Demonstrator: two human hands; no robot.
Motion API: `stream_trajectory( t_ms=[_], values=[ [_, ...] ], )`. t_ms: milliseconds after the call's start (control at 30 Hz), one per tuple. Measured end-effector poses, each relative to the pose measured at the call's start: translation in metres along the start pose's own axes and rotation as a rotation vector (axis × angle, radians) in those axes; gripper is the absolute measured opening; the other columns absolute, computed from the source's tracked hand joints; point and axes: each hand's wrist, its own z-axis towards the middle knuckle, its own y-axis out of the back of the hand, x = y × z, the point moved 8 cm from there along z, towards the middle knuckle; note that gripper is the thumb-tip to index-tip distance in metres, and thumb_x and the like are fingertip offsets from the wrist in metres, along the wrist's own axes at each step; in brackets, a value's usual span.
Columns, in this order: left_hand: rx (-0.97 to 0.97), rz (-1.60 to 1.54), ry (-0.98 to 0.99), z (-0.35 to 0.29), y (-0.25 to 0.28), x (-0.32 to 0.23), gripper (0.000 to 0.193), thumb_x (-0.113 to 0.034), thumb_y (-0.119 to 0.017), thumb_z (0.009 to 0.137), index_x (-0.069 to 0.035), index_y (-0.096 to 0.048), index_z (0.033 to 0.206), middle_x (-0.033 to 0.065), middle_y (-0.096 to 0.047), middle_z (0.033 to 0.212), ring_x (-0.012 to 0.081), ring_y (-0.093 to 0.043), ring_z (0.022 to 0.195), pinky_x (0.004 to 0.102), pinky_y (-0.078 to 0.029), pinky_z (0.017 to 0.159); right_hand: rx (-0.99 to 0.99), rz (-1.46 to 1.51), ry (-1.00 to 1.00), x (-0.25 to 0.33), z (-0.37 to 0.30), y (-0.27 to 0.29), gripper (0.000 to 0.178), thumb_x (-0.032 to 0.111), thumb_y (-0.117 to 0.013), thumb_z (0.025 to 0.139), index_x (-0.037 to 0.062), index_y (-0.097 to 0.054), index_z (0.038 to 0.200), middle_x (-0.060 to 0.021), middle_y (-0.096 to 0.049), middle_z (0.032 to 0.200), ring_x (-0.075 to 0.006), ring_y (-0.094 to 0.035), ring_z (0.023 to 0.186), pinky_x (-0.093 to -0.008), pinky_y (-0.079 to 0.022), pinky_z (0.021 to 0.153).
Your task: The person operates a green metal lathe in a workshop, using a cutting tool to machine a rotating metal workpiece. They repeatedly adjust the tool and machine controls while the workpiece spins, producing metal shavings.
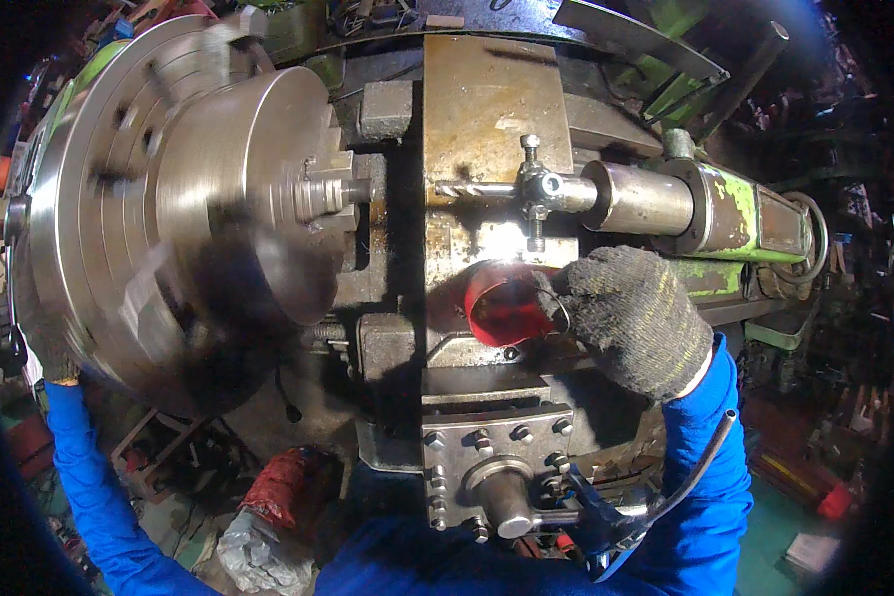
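Observation:
My right hand [634, 320], in a dark grey knit glove, is closed on the side of a red cup [508, 307]. The cup is tilted and sits low over the lathe's cross slide [497, 109]. Just beyond it, a twist drill [475, 189] projects left from the tailstock [750, 211], held in a clamp [538, 189] with bolts. Facing its tip is a small round workpiece [356, 191] in the jaws of the chuck [238, 189], which is blurred as if spinning. My gloved left hand [58, 360] is at the headstock's near left edge, its fingers hidden.
A bolted tool post [502, 447] with a curved lever [700, 467] stands close in front of me, by my right forearm. A red bundle [286, 485] and a clear plastic bag [260, 551] lie below the chuck. A slanted bar [750, 74] rises at the back right.

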Motion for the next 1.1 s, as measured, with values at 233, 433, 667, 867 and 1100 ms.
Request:
stream_trajectory(
  t_ms=[233,433,667,867,1100],
  values=[
    [-0.034,-0.054,0.176,-0.028,-0.007,0.044,0.061,-0.014,-0.056,0.099,-0.001,-0.042,0.157,0.0142,-0.043,0.163,0.0266,-0.039,0.151,0.0395,-0.031,0.125,0.129,-0.009,-0.092,-0.01,0.01,-0.016,0.03,0.014,-0.077,0.079,0.0099,-0.076,0.108,-0.0105,-0.069,0.084,-0.0329,-0.068,0.075,-0.0457,-0.054,0.064],
    [-0.029,0.002,0.131,-0.019,-0.006,0.03,0.061,-0.015,-0.059,0.098,-0.002,-0.044,0.156,0.0138,-0.046,0.16,0.0279,-0.042,0.149,0.0405,-0.033,0.124,0.015,-0.028,-0.079,-0.018,0.002,-0.013,0.041,0.016,-0.08,0.074,0.01,-0.074,0.113,-0.0113,-0.068,0.087,-0.0348,-0.068,0.077,-0.0473,-0.053,0.063],
    [-0.022,0.061,0.093,-0.008,-0.01,0.014,0.06,-0.016,-0.061,0.096,-0.004,-0.047,0.154,0.0133,-0.05,0.157,0.0294,-0.045,0.146,0.0416,-0.035,0.122,0.049,-0.054,-0.165,-0.015,0.006,-0.011,0.04,0.013,-0.077,0.071,0.0109,-0.073,0.111,-0.0116,-0.064,0.085,-0.0361,-0.067,0.078,-0.0464,-0.054,0.066],
    [-0.01,0.193,0.064,0.011,-0.008,-0.013,0.06,-0.017,-0.063,0.095,-0.005,-0.05,0.152,0.0129,-0.053,0.154,0.0307,-0.047,0.144,0.0425,-0.036,0.121,-0.16,0.033,-0.381,-0.025,-0.014,0.006,0.031,0.004,-0.072,0.082,0.0081,-0.07,0.113,-0.0149,-0.069,0.09,-0.038,-0.07,0.083,-0.0456,-0.057,0.072],
    [-0.017,0.415,0.116,0.04,-0.004,-0.068,0.053,-0.022,-0.071,0.089,-0.011,-0.062,0.14,0.0143,-0.063,0.14,0.0346,-0.055,0.134,0.0455,-0.043,0.115,-0.524,0.85,-0.97,-0.064,-0.122,-0.013,0.026,0.001,-0.058,0.098,-0.0009,-0.064,0.123,-0.0074,-0.069,0.099,-0.0151,-0.07,0.08,-0.0291,-0.056,0.069]
  ],
)
